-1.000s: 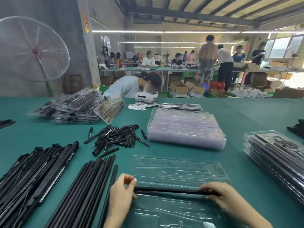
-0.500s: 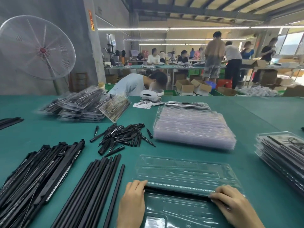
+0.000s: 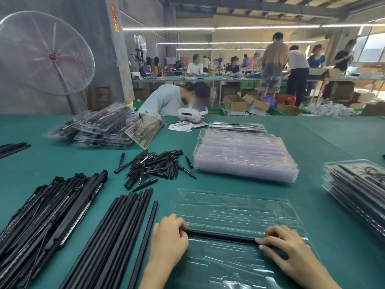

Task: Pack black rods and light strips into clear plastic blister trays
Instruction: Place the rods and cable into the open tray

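Pressing black rod (image 3: 221,236) into channel across clear blister tray (image 3: 235,207): left hand (image 3: 168,240) curled around one end, right hand (image 3: 291,251) fingers flat along other, apparently to seat full length evenly. Spare rods (image 3: 108,236) left of tray, within reach.

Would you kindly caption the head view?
Both hands, left hand and right hand, press a black rod into a clear blister tray.
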Tool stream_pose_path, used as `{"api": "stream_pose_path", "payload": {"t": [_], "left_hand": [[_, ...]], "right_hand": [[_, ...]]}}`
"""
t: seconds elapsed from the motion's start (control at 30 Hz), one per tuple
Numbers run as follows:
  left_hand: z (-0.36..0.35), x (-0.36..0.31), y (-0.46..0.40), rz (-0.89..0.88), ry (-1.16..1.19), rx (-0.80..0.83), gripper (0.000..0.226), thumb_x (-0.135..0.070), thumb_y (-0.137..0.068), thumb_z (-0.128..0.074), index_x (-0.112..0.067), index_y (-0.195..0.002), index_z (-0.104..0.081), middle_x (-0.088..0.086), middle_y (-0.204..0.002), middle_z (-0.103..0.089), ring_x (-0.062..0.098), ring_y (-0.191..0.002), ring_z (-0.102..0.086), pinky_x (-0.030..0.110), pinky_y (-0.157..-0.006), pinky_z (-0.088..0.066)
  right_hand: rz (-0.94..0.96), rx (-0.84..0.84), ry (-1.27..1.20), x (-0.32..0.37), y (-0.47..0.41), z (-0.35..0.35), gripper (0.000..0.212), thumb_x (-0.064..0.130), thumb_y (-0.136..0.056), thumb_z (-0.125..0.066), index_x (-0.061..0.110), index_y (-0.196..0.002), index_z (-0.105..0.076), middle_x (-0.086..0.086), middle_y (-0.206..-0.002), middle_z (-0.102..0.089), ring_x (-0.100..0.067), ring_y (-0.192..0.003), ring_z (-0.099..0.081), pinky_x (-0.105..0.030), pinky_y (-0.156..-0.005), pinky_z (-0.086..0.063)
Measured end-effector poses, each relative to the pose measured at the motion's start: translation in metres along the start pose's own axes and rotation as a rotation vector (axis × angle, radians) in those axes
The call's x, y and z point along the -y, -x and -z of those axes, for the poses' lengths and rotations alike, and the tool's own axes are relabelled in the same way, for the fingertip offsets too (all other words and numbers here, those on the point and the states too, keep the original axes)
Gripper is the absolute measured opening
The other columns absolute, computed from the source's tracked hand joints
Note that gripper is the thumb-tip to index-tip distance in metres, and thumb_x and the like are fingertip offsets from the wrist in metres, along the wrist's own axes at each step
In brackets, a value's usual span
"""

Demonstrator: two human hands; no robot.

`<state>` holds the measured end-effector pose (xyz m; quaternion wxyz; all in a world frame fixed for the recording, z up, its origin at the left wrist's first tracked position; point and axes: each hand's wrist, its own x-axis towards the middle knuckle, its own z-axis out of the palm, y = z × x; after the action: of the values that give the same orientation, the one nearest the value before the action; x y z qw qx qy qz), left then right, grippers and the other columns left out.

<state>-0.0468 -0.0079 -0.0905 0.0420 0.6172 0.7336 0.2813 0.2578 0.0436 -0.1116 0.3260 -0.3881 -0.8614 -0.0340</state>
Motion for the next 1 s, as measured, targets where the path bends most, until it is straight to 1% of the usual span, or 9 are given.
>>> {"api": "stream_pose_path", "payload": {"t": [0.07, 0.13, 0.27, 0.43, 0.53, 0.77, 0.87, 0.93, 1.0], "left_hand": [[0.01, 0.005, -0.025, 0.12, 0.103, -0.068, 0.023, -0.012, -0.084, -0.05, -0.03, -0.079, -0.064, -0.013, -0.086, -0.058, 0.011, -0.09, -0.056, 0.027, -0.086, -0.042], [0.015, 0.018, -0.058, 0.2, 0.065, -0.129, 0.022, -0.011, -0.085, -0.052, -0.024, -0.091, -0.068, -0.003, -0.099, -0.062, 0.02, -0.1, -0.056, 0.033, -0.089, -0.043], [0.021, 0.05, -0.123, 0.29, -0.189, 0.107, 0.044, -0.011, -0.09, -0.045, -0.013, -0.134, -0.046, 0.007, -0.137, -0.047, 0.024, -0.128, -0.04, 0.037, -0.103, -0.034], [0.014, 0.093, -0.156, 0.271, -0.372, 0.359, 0.047, -0.014, -0.102, -0.029, -0.008, -0.148, -0.021, 0.007, -0.156, -0.024, 0.023, -0.145, -0.017, 0.042, -0.113, -0.027], [0.01, 0.1, -0.167, 0.243, -0.426, 0.359, 0.04, -0.021, -0.104, -0.028, -0.008, -0.141, -0.033, 0.008, -0.149, -0.035, 0.025, -0.14, -0.028, 0.043, -0.109, -0.031], [0.011, 0.101, -0.177, 0.029, -0.75, 0.166, 0.026, -0.024, -0.1, -0.043, -0.022, -0.124, -0.052, -0.003, -0.127, -0.056, 0.018, -0.124, -0.043, 0.037, -0.103, -0.03], [0.018, 0.09, -0.176, -0.009, -0.466, -0.101, 0.026, -0.016, -0.099, -0.046, -0.016, -0.123, -0.054, 0.002, -0.124, -0.058, 0.022, -0.117, -0.049, 0.038, -0.097, -0.033], [0.029, 0.058, -0.168, -0.017, 0.021, -0.3, 0.022, -0.012, -0.095, -0.055, -0.007, -0.116, -0.057, 0.008, -0.113, -0.062, 0.026, -0.104, -0.056, 0.034, -0.088, -0.04], [0.04, 0.014, -0.146, -0.044, 0.422, -0.293, 0.016, -0.009, -0.087, -0.067, -0.009, -0.101, -0.061, 0.004, -0.093, -0.066, 0.017, -0.084, -0.06, 0.02, -0.074, -0.044]], "right_hand": [[0.002, 0.0, 0.002, -0.001, 0.0, -0.002, 0.023, 0.05, -0.085, -0.055, 0.037, -0.083, -0.074, 0.017, -0.084, -0.058, 0.003, -0.079, -0.047, -0.019, -0.067, -0.042], [0.022, 0.006, 0.002, -0.004, -0.001, -0.004, 0.032, 0.056, -0.088, -0.047, 0.037, -0.08, -0.072, 0.018, -0.084, -0.057, 0.004, -0.078, -0.046, -0.019, -0.067, -0.041], [0.071, -0.042, 0.031, -0.008, -0.01, -0.013, 0.042, 0.055, -0.093, -0.042, 0.029, -0.069, -0.064, 0.015, -0.077, -0.056, 0.001, -0.072, -0.042, -0.02, -0.063, -0.037], [0.101, -0.033, 0.08, -0.009, -0.032, -0.023, 0.031, 0.043, -0.093, -0.051, 0.027, -0.069, -0.063, 0.012, -0.077, -0.057, -0.006, -0.069, -0.05, -0.019, -0.059, -0.035], [0.12, 0.024, 0.031, -0.008, -0.043, -0.029, 0.017, 0.025, -0.081, -0.076, 0.024, -0.07, -0.063, 0.009, -0.078, -0.058, -0.011, -0.069, -0.052, -0.025, -0.06, -0.043], [0.109, 0.085, -0.086, -0.015, -0.048, -0.033, 0.012, 0.024, -0.082, -0.074, 0.023, -0.075, -0.065, 0.008, -0.082, -0.059, -0.013, -0.074, -0.055, -0.032, -0.063, -0.049], [0.081, 0.11, -0.114, -0.014, -0.048, -0.033, 0.01, 0.027, -0.083, -0.073, 0.025, -0.077, -0.066, 0.009, -0.083, -0.058, -0.009, -0.076, -0.054, -0.031, -0.066, -0.048], [0.043, 0.136, -0.169, -0.014, -0.049, -0.03, 0.004, 0.028, -0.085, -0.071, 0.025, -0.082, -0.069, 0.011, -0.085, -0.06, -0.005, -0.081, -0.055, -0.029, -0.072, -0.048], [-0.06, 0.138, -0.313, -0.01, -0.05, -0.025, 0.007, 0.023, -0.088, -0.069, 0.026, -0.092, -0.072, 0.013, -0.09, -0.064, -0.001, -0.087, -0.059, -0.026, -0.078, -0.049]]}}
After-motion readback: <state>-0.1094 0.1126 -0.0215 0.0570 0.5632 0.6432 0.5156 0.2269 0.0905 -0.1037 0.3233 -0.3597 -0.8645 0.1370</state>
